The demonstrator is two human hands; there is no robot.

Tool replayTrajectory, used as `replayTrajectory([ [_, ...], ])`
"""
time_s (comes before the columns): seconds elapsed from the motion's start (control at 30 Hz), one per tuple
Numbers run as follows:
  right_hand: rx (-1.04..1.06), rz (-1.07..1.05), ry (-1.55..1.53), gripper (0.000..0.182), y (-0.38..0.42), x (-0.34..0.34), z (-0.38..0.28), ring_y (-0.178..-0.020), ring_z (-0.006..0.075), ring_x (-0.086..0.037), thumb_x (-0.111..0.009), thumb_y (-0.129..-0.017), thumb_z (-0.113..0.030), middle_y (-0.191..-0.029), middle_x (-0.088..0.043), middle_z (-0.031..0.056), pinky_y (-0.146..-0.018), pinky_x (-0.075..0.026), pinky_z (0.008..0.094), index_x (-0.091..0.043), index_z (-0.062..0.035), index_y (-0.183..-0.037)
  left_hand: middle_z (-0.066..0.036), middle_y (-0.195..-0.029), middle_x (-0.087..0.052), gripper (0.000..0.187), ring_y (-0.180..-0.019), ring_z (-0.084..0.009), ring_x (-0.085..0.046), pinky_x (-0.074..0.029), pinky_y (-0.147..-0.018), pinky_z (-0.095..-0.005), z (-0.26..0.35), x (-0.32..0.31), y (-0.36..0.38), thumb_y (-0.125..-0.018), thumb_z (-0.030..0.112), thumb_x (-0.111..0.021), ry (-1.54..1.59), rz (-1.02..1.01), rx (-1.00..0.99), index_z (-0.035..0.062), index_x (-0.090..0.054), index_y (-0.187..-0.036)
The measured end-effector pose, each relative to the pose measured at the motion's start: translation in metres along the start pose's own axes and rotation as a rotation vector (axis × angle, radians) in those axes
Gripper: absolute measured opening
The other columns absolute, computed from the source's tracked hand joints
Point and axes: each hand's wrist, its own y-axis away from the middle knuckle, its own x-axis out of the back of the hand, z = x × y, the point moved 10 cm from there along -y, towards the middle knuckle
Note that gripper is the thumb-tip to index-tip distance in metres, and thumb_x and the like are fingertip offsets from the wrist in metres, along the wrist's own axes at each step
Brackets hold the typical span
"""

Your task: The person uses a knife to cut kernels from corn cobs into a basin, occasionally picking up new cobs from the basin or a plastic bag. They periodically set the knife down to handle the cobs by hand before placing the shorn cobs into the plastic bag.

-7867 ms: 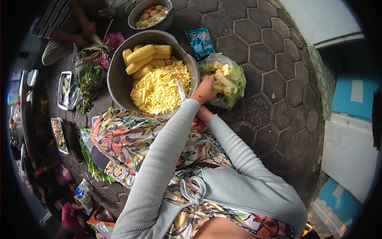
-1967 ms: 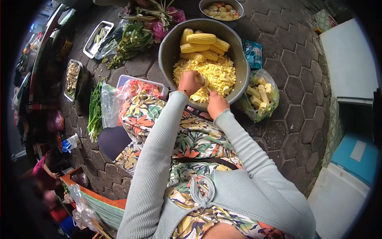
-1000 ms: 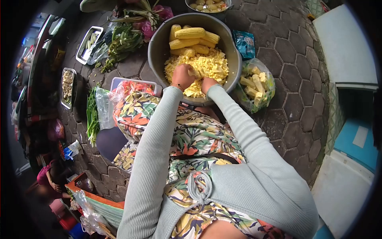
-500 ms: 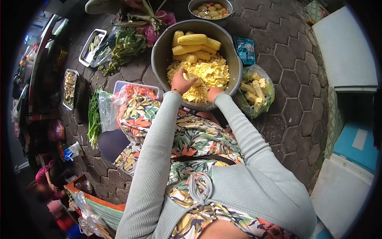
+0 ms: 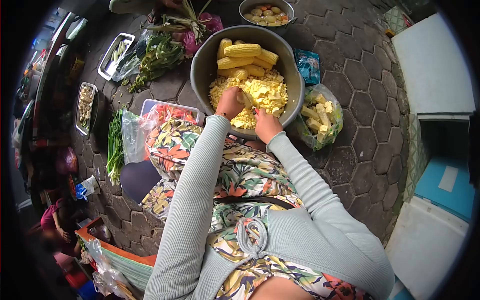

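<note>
A large grey tub (image 5: 198, 82) in front of me holds cut corn kernels (image 5: 267, 95) and whole peeled corn cobs (image 5: 243, 50) piled at its far side. Over the kernels, my left hand (image 5: 231, 103) is closed around a corn cob, mostly hidden by my fingers. My right hand (image 5: 268, 125), at the near rim, is wrapped round a knife (image 5: 257, 111); a bit of red handle shows, and its blade points toward the cob in my left hand.
Right of the tub lie a bag of stripped cobs (image 5: 320, 117) and a blue packet (image 5: 307, 66). Beyond it stands a pot of vegetables in water (image 5: 270, 22). At left are a plastic box (image 5: 150, 106), green onions (image 5: 116, 145), leafy greens (image 5: 157, 57) and metal trays (image 5: 102, 72).
My right hand has risen from the near rim over the kernels, bringing the knife closer to the cob. My left hand has turned so that its back covers more of the cob.
</note>
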Motion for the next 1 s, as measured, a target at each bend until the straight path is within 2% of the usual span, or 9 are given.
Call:
replayTrajectory([
  [0.07,-0.012,-0.012,0.018,0.023,0.001,-0.001,0.002,-0.068,0.0413,-0.058,-0.043,-0.086,-0.022,-0.068,-0.058,0.0247,-0.060,-0.045,0.0486,-0.043,0.0003,-0.092,-0.017,-0.082,-0.060,0.042,-0.074,-0.0278,-0.060,-0.048,-0.066,-0.0332,-0.003,0.000,-0.001,-0.056,0.014,-0.075,-0.007,0.003,0.019,-0.0020,-0.058,-0.091],
  [0.27,-0.061,-0.089,0.054,0.023,0.000,0.001,0.004,-0.072,0.0372,-0.060,-0.040,-0.087,-0.022,-0.073,-0.060,0.0210,-0.064,-0.047,0.0465,-0.043,-0.0001,-0.093,-0.018,-0.077,-0.062,0.041,-0.070,-0.0256,-0.061,-0.048,-0.065,-0.0328,-0.010,0.001,0.001,-0.057,0.021,-0.076,0.001,0.017,0.104,-0.0035,-0.061,-0.086],
  [0.4,-0.044,-0.066,0.046,0.023,-0.003,-0.001,0.003,-0.070,0.0400,-0.058,-0.041,-0.087,-0.023,-0.071,-0.058,0.0240,-0.062,-0.045,0.0484,-0.042,0.0000,-0.094,-0.017,-0.075,-0.062,0.040,-0.069,-0.0254,-0.061,-0.048,-0.064,-0.0326,-0.010,0.002,-0.001,-0.056,0.021,-0.077,0.018,-0.009,0.146,-0.0037,-0.062,-0.083],
  [0.57,-0.096,-0.138,0.077,0.023,-0.025,-0.012,0.008,-0.082,0.0351,-0.059,-0.041,-0.088,-0.021,-0.084,-0.060,0.0207,-0.070,-0.047,0.0437,-0.046,-0.0003,-0.095,-0.016,-0.073,-0.061,0.039,-0.067,-0.0259,-0.060,-0.048,-0.062,-0.0325,-0.009,0.000,-0.001,-0.054,0.021,-0.077,-0.024,0.048,0.170,-0.0033,-0.062,-0.081],
  [0.77,-0.146,-0.238,0.069,0.026,-0.009,-0.020,0.023,-0.086,0.0357,-0.059,-0.043,-0.086,-0.018,-0.088,-0.060,0.0231,-0.074,-0.047,0.0427,-0.047,0.0032,-0.100,-0.017,-0.072,-0.061,0.038,-0.067,-0.0255,-0.061,-0.048,-0.064,-0.0330,-0.008,-0.002,0.000,-0.052,0.020,-0.078,0.026,0.075,0.183,-0.0017,-0.063,-0.079],
  [0.83,-0.041,-0.230,0.114,0.025,-0.028,-0.031,0.019,-0.088,0.0358,-0.058,-0.043,-0.085,-0.018,-0.091,-0.059,0.0238,-0.076,-0.047,0.0428,-0.049,0.0027,-0.099,-0.017,-0.072,-0.061,0.038,-0.068,-0.0259,-0.061,-0.048,-0.064,-0.0337,-0.010,-0.005,-0.005,-0.052,0.020,-0.079,0.048,-0.004,0.209,-0.0017,-0.063,-0.078],
  [0.87,-0.108,-0.208,0.063,0.025,-0.037,-0.030,0.022,-0.089,0.0361,-0.058,-0.044,-0.085,-0.018,-0.093,-0.059,0.0235,-0.077,-0.046,0.0426,-0.051,0.0021,-0.098,-0.017,-0.072,-0.062,0.037,-0.067,-0.0262,-0.061,-0.048,-0.064,-0.0334,-0.007,-0.005,-0.004,-0.052,0.020,-0.078,0.017,-0.037,0.230,-0.0019,-0.063,-0.077],
  [0.97,-0.120,-0.200,0.034,0.025,-0.038,-0.032,0.024,-0.088,0.0365,-0.056,-0.043,-0.083,-0.018,-0.093,-0.057,0.0213,-0.076,-0.046,0.0420,-0.055,0.0021,-0.092,-0.017,-0.072,-0.062,0.037,-0.067,-0.0258,-0.061,-0.048,-0.063,-0.0323,-0.005,-0.002,-0.002,-0.053,0.020,-0.078,-0.021,0.015,0.184,-0.0022,-0.063,-0.078],
  [1.0,-0.040,-0.238,0.141,0.026,-0.034,-0.040,0.022,-0.087,0.0356,-0.057,-0.045,-0.082,-0.018,-0.092,-0.058,0.0211,-0.077,-0.046,0.0416,-0.056,0.0018,-0.095,-0.017,-0.072,-0.062,0.038,-0.067,-0.0257,-0.061,-0.048,-0.063,-0.0326,-0.005,0.001,0.000,-0.053,0.021,-0.078,-0.016,0.052,0.163,-0.0021,-0.063,-0.079],
])
